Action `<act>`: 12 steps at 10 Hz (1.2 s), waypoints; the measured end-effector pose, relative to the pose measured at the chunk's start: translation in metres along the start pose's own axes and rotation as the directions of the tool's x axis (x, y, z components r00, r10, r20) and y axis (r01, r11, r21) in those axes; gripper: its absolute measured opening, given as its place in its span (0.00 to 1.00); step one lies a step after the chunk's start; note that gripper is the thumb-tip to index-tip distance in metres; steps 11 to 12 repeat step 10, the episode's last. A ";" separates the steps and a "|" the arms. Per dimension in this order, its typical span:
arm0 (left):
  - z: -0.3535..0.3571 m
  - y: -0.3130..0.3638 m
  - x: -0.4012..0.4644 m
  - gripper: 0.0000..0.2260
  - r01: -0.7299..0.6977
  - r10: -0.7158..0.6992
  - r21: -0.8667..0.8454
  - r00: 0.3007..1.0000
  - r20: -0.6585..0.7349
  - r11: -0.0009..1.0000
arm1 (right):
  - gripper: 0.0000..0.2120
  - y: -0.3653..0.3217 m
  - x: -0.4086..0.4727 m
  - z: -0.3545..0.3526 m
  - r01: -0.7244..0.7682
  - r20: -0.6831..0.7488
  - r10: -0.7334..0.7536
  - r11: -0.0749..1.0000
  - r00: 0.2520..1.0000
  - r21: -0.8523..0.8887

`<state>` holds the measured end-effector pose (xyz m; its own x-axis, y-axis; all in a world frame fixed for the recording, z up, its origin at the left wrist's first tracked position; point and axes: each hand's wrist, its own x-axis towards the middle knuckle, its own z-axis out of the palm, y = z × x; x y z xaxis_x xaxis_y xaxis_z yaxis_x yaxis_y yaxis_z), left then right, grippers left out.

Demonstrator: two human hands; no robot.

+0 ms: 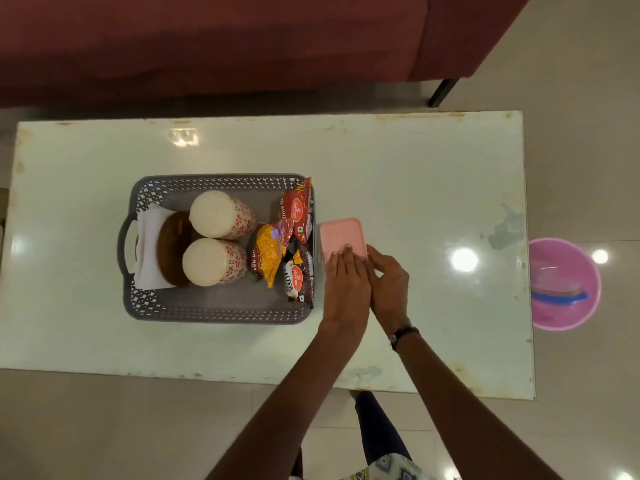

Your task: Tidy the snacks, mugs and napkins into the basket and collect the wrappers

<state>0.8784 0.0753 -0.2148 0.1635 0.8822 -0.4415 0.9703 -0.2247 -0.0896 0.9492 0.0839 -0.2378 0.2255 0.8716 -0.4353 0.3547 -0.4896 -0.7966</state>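
While both hands — left hand (pixel 344 285), right hand (pixel 388 284) — press flat-fingered (nothing pinched) on the pink box (pixel 341 237), it sits beside the basket (pixel 214 313).

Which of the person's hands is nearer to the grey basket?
Left. The left hand rests on the pink box right beside the grey basket; the right hand lies beyond it, farther away.

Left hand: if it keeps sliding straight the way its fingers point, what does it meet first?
It already rests on the pink rectangular plastic lid. Past the lid's far edge, only bare white glossy table lies ahead; the grey perforated basket sits off to the side.
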 end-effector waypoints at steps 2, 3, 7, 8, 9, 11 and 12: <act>-0.001 -0.015 0.004 0.26 0.022 -0.023 -0.025 1.000 -0.018 0.999 | 0.15 -0.009 -0.008 0.012 -0.087 -0.008 0.087 0.996 0.996 -0.015; -0.006 -0.013 0.006 0.29 0.018 -0.003 -0.170 0.996 0.087 0.985 | 0.14 -0.012 -0.001 0.006 -0.094 0.017 0.096 0.991 0.995 -0.095; -0.014 -0.034 -0.024 0.25 -0.116 -0.008 -0.493 0.971 -0.241 0.862 | 0.24 -0.023 -0.024 0.004 0.007 -0.011 -0.010 0.979 1.000 -0.205; -0.019 -0.057 -0.053 0.23 -0.218 -0.013 -0.528 0.917 -0.400 0.821 | 0.25 -0.030 -0.051 -0.007 0.025 -0.088 -0.044 0.978 0.995 -0.206; -0.020 -0.098 -0.089 0.21 -0.140 -0.165 -0.653 0.909 -0.383 0.745 | 0.24 -0.041 -0.083 -0.013 0.016 -0.100 -0.038 0.976 0.994 -0.219; -0.008 -0.150 -0.124 0.22 -0.042 -0.262 -0.692 0.907 -0.328 0.721 | 0.23 -0.055 -0.111 -0.011 -0.011 -0.134 -0.018 0.976 0.991 -0.219; -0.008 -0.150 -0.124 0.22 -0.042 -0.262 -0.692 0.907 -0.328 0.721 | 0.23 -0.055 -0.111 -0.011 -0.011 -0.134 -0.018 0.976 0.991 -0.219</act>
